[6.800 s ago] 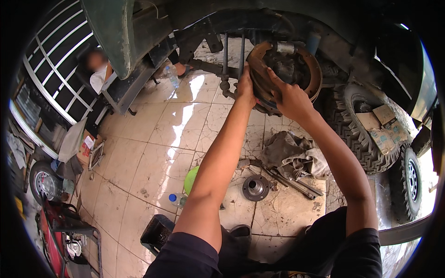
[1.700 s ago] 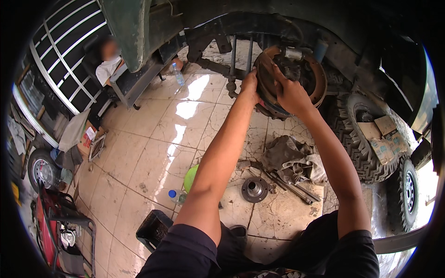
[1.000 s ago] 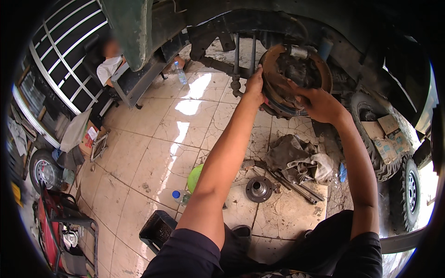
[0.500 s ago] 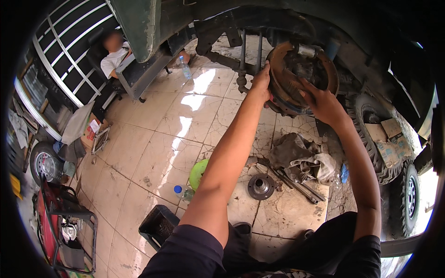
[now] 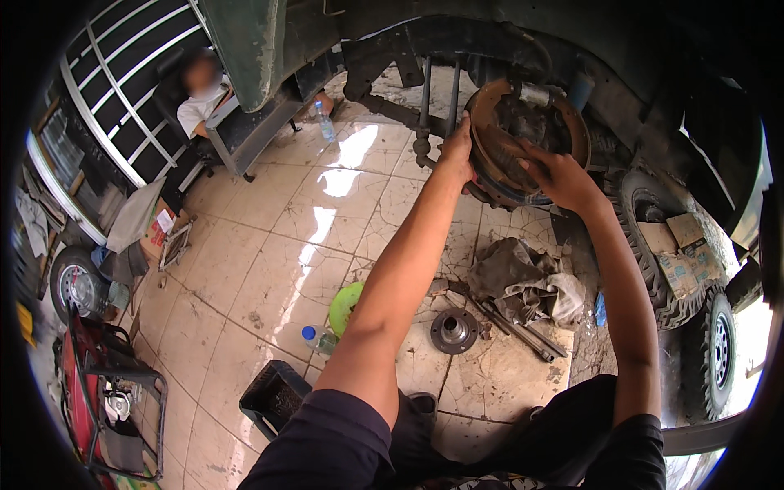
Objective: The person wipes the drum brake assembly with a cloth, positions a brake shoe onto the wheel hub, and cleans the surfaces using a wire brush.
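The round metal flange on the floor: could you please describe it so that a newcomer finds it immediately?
On the tiled floor, look below the round brake assembly to the crumpled grey cloth. In the picture, lower and to its left, beside the long metal bars, lies the dark flange. Unlike these neighbours, it is a flat disc with a raised, shiny collar at its middle.

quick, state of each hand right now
Left hand: closed on the brake assembly, at its left edge.
Right hand: at the assembly's lower right; open or closed cannot be told.

Cracked tile floor [image 5: 237, 269], flanged metal hub [image 5: 455, 330], crumpled grey cloth [image 5: 518, 273], metal rods [image 5: 531, 340], blue-capped bottle [image 5: 325, 342]
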`<state>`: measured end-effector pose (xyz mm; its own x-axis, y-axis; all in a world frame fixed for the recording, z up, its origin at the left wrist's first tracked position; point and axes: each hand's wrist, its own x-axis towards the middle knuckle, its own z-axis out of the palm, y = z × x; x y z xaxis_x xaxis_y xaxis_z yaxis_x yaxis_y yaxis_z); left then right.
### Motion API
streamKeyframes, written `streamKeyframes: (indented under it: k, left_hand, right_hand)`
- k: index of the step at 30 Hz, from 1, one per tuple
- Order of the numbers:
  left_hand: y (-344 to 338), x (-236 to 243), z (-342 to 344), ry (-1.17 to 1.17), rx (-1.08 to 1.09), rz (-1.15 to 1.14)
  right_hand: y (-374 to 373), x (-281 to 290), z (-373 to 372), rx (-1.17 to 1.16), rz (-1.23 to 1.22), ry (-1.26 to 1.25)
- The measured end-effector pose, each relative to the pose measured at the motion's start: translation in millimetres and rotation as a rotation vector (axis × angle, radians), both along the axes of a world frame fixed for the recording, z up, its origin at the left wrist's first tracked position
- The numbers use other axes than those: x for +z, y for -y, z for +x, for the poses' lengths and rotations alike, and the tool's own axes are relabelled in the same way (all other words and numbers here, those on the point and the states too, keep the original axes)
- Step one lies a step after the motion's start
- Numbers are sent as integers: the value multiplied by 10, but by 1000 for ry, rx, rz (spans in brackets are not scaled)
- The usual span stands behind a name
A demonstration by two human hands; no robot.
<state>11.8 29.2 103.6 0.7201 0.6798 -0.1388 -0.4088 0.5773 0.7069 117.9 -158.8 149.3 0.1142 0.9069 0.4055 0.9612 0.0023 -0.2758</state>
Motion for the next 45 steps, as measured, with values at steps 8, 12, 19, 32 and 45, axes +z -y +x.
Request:
streamKeyframes:
  k: [8,12,19,32,45]
  left_hand:
    - [-102,-34,-101,36,-22,50]
    - [66,16,-66,55,-56,60]
    - [-72,22,-130,93,-114,53]
    - [-140,-70,-81,94,-50,121]
    - [-300,-143,-49,107,-120,-21]
  right_hand:
    - [209,284,177,-39,-317,-99]
    - [211,35,388,2,-102,-3]
    - [161,166,231,-69,-168,-50]
    - [63,-77,377,62,121,107]
    - [58,-42,218,110,55,86]
